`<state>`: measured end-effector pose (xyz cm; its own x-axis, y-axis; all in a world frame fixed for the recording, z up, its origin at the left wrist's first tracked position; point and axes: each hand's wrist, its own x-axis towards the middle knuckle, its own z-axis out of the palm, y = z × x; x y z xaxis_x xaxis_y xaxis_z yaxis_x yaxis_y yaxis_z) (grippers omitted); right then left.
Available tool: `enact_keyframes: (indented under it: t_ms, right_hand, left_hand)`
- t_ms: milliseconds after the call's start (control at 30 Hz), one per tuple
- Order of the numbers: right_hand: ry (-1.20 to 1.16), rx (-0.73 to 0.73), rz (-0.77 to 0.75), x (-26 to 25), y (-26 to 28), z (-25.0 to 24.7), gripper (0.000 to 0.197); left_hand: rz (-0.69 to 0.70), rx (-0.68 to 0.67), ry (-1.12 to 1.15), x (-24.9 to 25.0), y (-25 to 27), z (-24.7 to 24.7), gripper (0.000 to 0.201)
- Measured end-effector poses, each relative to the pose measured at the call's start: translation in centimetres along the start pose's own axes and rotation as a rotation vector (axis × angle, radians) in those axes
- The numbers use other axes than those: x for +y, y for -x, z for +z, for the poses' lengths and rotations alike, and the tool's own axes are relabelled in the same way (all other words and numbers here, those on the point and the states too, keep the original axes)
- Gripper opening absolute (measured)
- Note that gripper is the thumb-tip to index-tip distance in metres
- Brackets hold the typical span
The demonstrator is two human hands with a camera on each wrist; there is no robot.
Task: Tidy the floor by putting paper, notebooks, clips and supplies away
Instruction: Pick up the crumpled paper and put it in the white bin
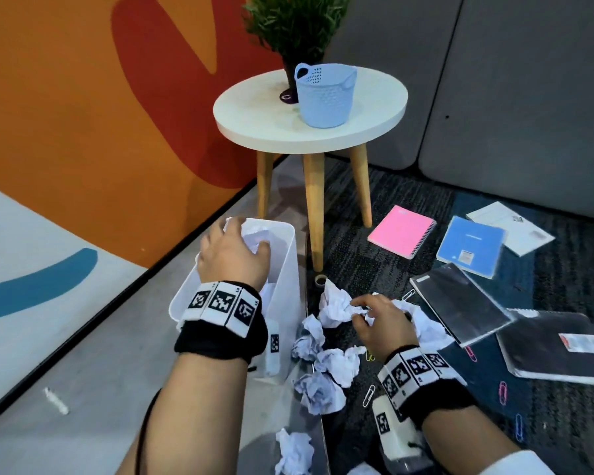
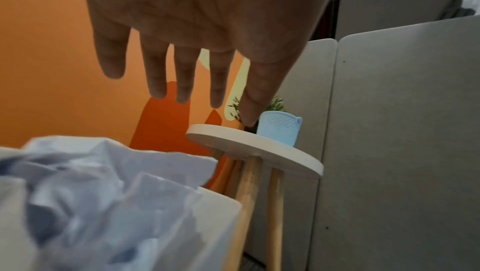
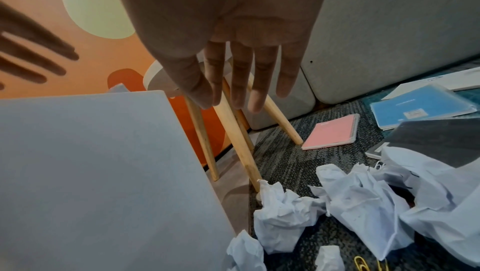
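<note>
Dark patterned carpet [image 1: 374, 241] meets a grey hard floor strip along an orange wall. On that seam a white bin [image 1: 282, 323] is stood, already holding crumpled paper [image 1: 254, 236], seen just below the fingers in the left wrist view [image 2: 109, 193].

Left hand [image 1: 232, 255] is held over the bin mouth, fingers straight and spread, nothing grasped; whether the paper beneath is touched cannot be told. Right hand [image 1: 381, 320] is lowered over the loose paper on the carpet, fingers extended in the wrist view, nothing gripped.

Paper balls on the floor beside the bin: about seven counted, among them one at the right fingertips [image 1: 335, 308], one larger under the right hand [image 1: 426, 323], and one nearest the camera [image 1: 294, 452].

Notebooks counted, five: pink spiral [image 1: 402, 231], blue [image 1: 470, 245], white [image 1: 510, 228], and two black [image 1: 460, 303] [image 1: 552, 347], all flat on the carpet to the right.

Paper clips scattered: at least six visible, including white [image 1: 368, 395], yellow [image 1: 370, 355], pink [image 1: 502, 392], blue [image 1: 519, 427]. A small tape roll [image 1: 320, 279] is noted by a table leg.

Behind, a round white side table [image 1: 254, 125] carries one pale blue basket [image 1: 324, 97] and one potted plant [image 1: 295, 25]. Grey upholstered panels [image 1: 511, 97] close the background.
</note>
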<state>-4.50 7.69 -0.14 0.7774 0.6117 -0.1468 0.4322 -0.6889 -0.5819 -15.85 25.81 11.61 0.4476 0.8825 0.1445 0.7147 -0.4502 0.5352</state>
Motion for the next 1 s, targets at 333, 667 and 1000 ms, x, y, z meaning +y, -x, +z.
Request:
enact_keyframes:
  t_ms: [333,667,1000]
  right_hand:
    - [0.048,-0.125,0.153,6.1,0.0,0.9,0.020]
    - [0.099,-0.306,0.054,9.3,-0.5,5.7,0.050]
    - [0.288,-0.589,-0.010,9.8,-2.4,11.6,0.071]
  left_hand:
    - [0.287,-0.445,-0.124,4.3,6.3,9.6,0.036]
    - [0.149,-0.780,-0.287,-2.8,8.5,19.2,0.048]
    - [0.164,-0.791,-0.310,-6.9,8.7,21.0,0.047]
